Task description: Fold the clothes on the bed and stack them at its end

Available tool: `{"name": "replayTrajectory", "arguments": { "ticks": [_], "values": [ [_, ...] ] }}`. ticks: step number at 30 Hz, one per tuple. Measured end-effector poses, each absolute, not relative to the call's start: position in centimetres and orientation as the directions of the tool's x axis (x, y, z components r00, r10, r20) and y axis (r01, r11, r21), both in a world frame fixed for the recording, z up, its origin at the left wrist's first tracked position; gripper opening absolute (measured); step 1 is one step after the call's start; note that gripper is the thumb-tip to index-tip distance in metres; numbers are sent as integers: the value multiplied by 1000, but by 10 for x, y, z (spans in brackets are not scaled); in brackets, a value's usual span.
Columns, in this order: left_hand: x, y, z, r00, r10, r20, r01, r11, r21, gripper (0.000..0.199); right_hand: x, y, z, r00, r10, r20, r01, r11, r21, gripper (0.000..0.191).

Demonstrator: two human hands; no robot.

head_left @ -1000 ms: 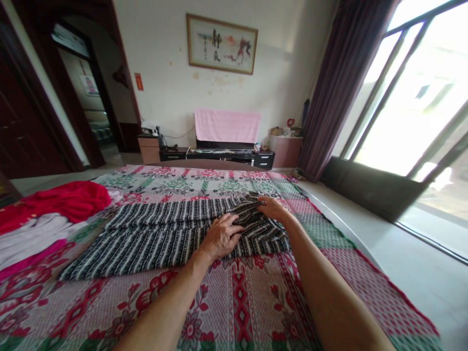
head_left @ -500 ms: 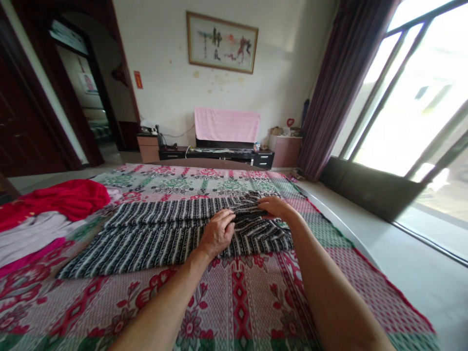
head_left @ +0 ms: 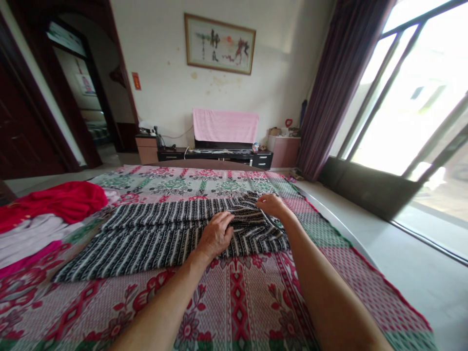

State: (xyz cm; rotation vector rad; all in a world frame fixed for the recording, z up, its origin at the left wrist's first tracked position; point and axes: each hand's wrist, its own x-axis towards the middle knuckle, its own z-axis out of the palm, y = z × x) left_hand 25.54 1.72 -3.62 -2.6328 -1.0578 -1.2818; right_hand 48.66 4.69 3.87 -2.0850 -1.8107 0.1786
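Note:
A black-and-white striped knit sweater [head_left: 146, 243] lies folded lengthwise across the patterned bedcover [head_left: 164, 312], with a crease running along its middle. My left hand [head_left: 217, 234] rests palm down on the sweater, right of its centre, fingers stretched over the fabric. At the sweater's far right end, my right hand [head_left: 272, 204] has its fingers closed on the upper edge of the knit. The fabric there is bunched and its stripes run at an angle; the right fingertips are partly hidden.
To the left lies a heap of clothes: a red garment [head_left: 66, 200], a pale one [head_left: 36, 236] and a magenta one [head_left: 29, 261]. Beyond the bed stand a low TV cabinet [head_left: 263, 159] and a TV under a pink cloth [head_left: 224, 126]. A floor strip [head_left: 402, 243] runs along the right.
My right hand has drawn its fingers in at the sweater's upper right edge. My left hand stays almost in place on the fabric. The view has shifted slightly.

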Motion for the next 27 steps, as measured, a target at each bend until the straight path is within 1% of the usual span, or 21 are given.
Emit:
{"name": "replayTrajectory", "arguments": {
  "ticks": [2,4,6,11,14,17,19,21,23,25,27],
  "values": [
    [256,19,-38,448,547,708,581,-779,235,26,479,51,29,154,970,190,932,-79,-353,31],
    [256,21,-39,460,525,716,564,-796,222,23,473,54,18,95,960,264,936,4,-351,36],
    [256,21,-38,443,512,736,552,-803,226,22,469,57,7,28,954,299,937,79,-340,38],
    [255,17,-33,369,527,766,570,-779,261,21,469,59,-12,-30,970,239,935,111,-336,38],
    [256,15,-30,389,551,739,589,-765,260,19,471,57,-12,-38,971,236,940,115,-321,38],
    [256,12,-28,435,583,686,622,-745,240,14,469,55,-7,27,972,234,947,50,-318,34],
    [256,11,-27,443,602,664,641,-731,236,13,467,54,-2,61,960,273,945,33,-327,32],
    [256,10,-27,438,615,656,651,-720,240,14,462,54,1,24,940,341,938,97,-332,33],
    [256,11,-27,435,620,652,658,-714,240,15,455,54,2,-52,922,383,931,184,-317,37],
    [256,11,-27,434,623,651,665,-709,236,16,449,55,-1,-95,926,366,933,211,-291,41],
    [256,12,-28,436,621,651,667,-709,229,17,444,57,-6,-94,949,301,945,180,-273,49]
  ]
}}
